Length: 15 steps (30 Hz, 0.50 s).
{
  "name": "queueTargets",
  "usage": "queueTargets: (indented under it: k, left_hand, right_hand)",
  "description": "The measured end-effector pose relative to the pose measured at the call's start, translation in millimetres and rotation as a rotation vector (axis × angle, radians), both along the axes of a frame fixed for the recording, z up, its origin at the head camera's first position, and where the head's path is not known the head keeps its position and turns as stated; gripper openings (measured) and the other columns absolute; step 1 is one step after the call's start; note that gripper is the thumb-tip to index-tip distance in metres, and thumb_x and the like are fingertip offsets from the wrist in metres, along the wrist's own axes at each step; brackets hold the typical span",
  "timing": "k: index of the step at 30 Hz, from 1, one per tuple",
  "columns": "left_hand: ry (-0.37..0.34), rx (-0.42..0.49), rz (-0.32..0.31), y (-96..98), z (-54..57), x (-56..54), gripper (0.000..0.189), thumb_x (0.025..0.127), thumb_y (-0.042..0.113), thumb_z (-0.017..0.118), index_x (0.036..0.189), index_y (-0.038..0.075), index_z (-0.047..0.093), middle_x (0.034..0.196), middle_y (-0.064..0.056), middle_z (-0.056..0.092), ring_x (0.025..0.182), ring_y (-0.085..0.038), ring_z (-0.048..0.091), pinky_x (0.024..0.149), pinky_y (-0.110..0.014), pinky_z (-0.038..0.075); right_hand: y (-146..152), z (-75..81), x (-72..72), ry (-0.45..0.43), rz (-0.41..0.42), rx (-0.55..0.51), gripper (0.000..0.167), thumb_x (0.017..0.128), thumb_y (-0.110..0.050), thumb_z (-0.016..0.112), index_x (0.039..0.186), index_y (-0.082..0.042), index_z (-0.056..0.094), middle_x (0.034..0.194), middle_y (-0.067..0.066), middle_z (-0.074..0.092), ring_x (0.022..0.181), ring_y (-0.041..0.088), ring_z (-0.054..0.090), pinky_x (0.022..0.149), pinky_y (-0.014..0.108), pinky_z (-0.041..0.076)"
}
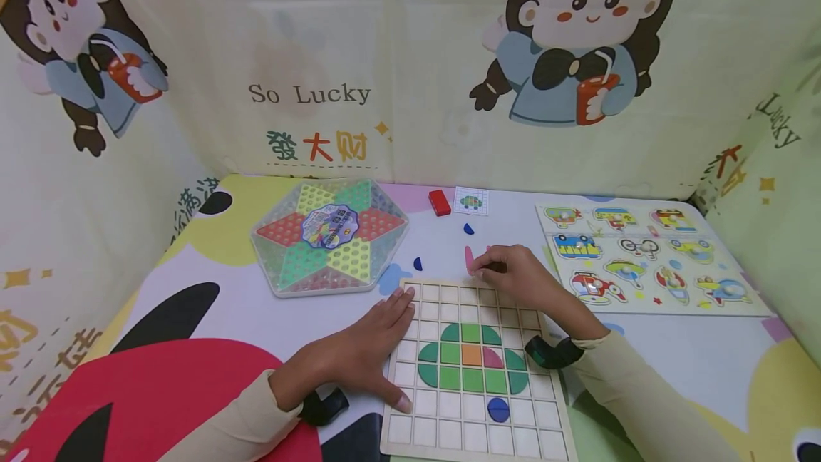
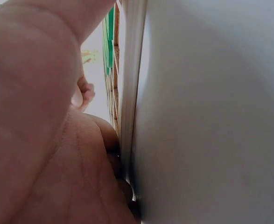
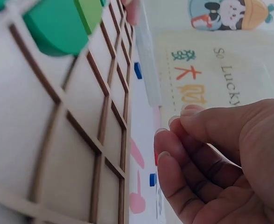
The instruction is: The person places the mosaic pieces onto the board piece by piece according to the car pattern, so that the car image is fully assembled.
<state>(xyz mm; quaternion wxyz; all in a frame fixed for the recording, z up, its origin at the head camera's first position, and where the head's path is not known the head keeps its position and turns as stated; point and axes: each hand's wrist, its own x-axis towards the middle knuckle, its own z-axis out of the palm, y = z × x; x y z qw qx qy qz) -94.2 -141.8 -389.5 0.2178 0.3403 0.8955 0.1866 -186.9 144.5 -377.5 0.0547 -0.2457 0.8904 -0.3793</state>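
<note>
My left hand [image 1: 375,344] rests along the left edge of a wooden grid board [image 1: 423,432], fingers extended, thumb on the board. Green pieces [image 1: 471,379], an orange square [image 1: 471,355] and a pink rounded piece [image 1: 492,358] form a shape in its cells. Below them, two blue half-discs [image 1: 498,409] make a circle. My right hand [image 1: 513,275] is over the far edge of the board, fingers loosely bent, thumb near the index fingertip. The right wrist view shows nothing between those fingertips [image 3: 163,157]. Loose blue half-discs lie on the table, one left [image 1: 417,263], one farther [image 1: 468,229].
Behind the board stand a red block [image 1: 439,202] and a small pattern card [image 1: 471,201]. A hexagonal Chinese checkers box [image 1: 276,262] is at the left. To the right lies a vehicle puzzle board [image 1: 648,309]. Printed cloth [image 1: 423,91] walls the table.
</note>
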Motion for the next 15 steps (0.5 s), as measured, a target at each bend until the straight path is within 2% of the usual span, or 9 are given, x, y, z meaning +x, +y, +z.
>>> queueTargets:
  k: [3,9,15]
  left_hand:
    - [-0.003,0.000,0.003,-0.1,-0.3,0.4,0.124,0.071,0.067,0.073,0.156,0.005,0.009,0.163,-0.006,-0.010,0.146,-0.022,-0.014,0.116,-0.047,0.002]
    - [0.000,-0.003,0.003,-0.8,-0.3,0.7,0.124,0.072,0.066,0.074,0.156,0.003,0.008,0.162,-0.006,-0.010,0.146,-0.023,-0.014,0.116,-0.047,0.002]
    - [0.005,0.002,0.001,-1.1,0.3,1.1,0.125,0.071,0.065,0.075,0.155,0.001,0.009,0.162,-0.009,-0.010,0.146,-0.024,-0.014,0.116,-0.046,0.003]
  right_hand:
    - [-3,-0.2,-7.4,-0.015,-0.012,-0.014,0.014,0.089,-0.001,0.069,0.100,-0.004,0.075,0.095,0.004,0.071,0.083,0.021,0.059,0.073,0.030,0.052]
    - [-8,-1.7,-21.0,-0.011,-0.049,-0.017,0.017,0.091,-0.001,0.067,0.106,-0.003,0.074,0.102,0.006,0.071,0.091,0.021,0.062,0.078,0.031,0.052]
    - [-11,-1.6,-33.3,-0.076,-0.110,-0.032,0.022,0.092,-0.003,0.067,0.113,-0.002,0.072,0.108,0.010,0.069,0.081,0.023,0.059,0.067,0.029,0.050]
